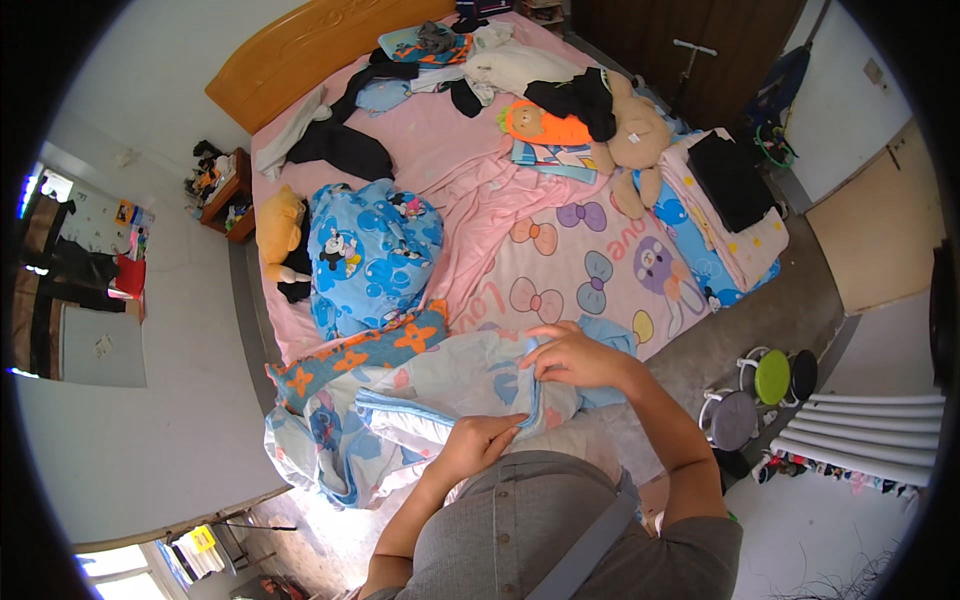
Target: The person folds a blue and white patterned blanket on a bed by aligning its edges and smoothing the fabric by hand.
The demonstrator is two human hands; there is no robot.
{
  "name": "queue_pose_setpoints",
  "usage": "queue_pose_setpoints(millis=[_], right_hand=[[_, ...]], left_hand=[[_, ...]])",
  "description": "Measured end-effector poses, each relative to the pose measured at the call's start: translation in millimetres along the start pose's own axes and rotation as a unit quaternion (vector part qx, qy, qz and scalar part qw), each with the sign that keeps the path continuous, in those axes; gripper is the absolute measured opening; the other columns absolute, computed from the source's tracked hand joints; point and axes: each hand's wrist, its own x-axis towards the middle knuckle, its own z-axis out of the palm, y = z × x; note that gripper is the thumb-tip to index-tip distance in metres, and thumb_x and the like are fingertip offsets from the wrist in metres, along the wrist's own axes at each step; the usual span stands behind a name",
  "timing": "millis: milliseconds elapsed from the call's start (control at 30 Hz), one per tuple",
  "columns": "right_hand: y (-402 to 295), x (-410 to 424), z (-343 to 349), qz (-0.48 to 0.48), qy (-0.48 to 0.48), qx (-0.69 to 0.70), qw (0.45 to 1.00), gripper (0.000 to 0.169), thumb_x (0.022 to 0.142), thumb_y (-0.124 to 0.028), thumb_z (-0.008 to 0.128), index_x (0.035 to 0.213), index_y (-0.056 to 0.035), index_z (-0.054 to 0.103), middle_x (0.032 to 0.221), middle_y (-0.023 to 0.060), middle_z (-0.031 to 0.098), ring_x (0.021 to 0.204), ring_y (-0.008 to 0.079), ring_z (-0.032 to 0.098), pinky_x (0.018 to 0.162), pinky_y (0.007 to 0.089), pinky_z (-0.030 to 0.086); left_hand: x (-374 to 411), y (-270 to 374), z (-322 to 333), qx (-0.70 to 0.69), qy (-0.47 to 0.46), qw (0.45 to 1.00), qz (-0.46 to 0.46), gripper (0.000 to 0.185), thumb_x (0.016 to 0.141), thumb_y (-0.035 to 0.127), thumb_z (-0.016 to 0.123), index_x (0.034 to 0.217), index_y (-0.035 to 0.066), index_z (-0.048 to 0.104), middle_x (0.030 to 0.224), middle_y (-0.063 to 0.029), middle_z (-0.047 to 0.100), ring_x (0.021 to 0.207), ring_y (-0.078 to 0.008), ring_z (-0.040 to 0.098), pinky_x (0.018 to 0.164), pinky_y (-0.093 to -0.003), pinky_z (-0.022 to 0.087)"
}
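A pale quilt (442, 360) with blue piping and a printed blue cartoon character lies over the near edge of the bed, part of it hanging down on the left. My left hand (480, 444) pinches the blue-piped edge close to my belly. Further right and higher, my right hand (574, 355) grips the same edge, thumb and fingers bent around it. Between the two hands the edge runs short and fairly straight. Beneath the quilt shows a teal cloth with orange flowers (360, 361). A plain light-blue cloth (606, 337) lies by my right wrist.
A blue Mickey-print bundle (375, 255) rests on the pink bed sheet (457, 142). Beyond it lie dark clothes (341, 152), a teddy bear (637, 131) and a carrot-shaped plush (544, 124). Folded bedding (724, 210) sits at the right edge. Stools (771, 377) and a white radiator (862, 439) stand right.
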Motion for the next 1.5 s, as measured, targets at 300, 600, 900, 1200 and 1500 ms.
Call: queue_pose_setpoints(millis=[300,600,900,1200,1500], right_hand=[[-6,-10,-5,0.099,0.096,0.084,0.987,0.009,0.085,-0.011,0.068,0.091,-0.0054,0.064,0.091,0.0063,0.067,0.09,0.0248,0.062,0.091,0.0352,0.044],[-51,-11,-26,0.108,0.272,0.155,0.944,0.024,0.078,-0.005,0.077,0.097,-0.0014,0.065,0.09,0.0084,0.07,0.084,0.0172,0.068,0.072,0.0274,0.053],[-51,-18,3,0.143,0.251,0.131,0.948,0.024,0.078,-0.013,0.077,0.098,-0.0044,0.066,0.091,0.0104,0.071,0.085,0.0242,0.07,0.071,0.0316,0.053],[-55,-12,18,0.054,0.269,0.064,0.959,0.023,0.074,-0.01,0.079,0.093,-0.0052,0.067,0.083,0.0091,0.069,0.074,0.0245,0.066,0.064,0.0327,0.051],[-38,-35,16,0.125,0.251,0.144,0.949,0.023,0.074,-0.008,0.079,0.094,-0.0024,0.068,0.08,0.008,0.066,0.069,0.0175,0.062,0.061,0.0286,0.047]], left_hand=[[-2,-13,-8,0.03,0.139,0.987,-0.08,0.022,0.09,0.012,0.062,0.11,0.004,0.069,0.067,-0.0166,0.061,0.058,-0.0314,0.06,0.055,-0.036,0.047],[15,-7,-20,0.068,0.218,0.973,-0.008,0.02,0.089,0.007,0.061,0.107,0.002,0.068,0.07,-0.0165,0.062,0.059,-0.0311,0.061,0.057,-0.0354,0.048],[12,-18,-22,0.122,0.143,0.982,-0.019,0.018,0.085,0.007,0.064,0.102,0.0,0.065,0.096,-0.0186,0.065,0.083,-0.0354,0.063,0.07,-0.0383,0.05],[40,6,4,0.061,0.112,0.991,0.036,0.022,0.085,0.008,0.066,0.106,0.001,0.065,0.089,-0.0164,0.065,0.074,-0.0327,0.063,0.065,-0.0382,0.049],[24,2,3,-0.039,0.114,0.991,-0.059,0.019,0.092,0.007,0.06,0.109,0.001,0.065,0.088,-0.0148,0.067,0.068,-0.0216,0.067,0.06,-0.0308,0.052]])
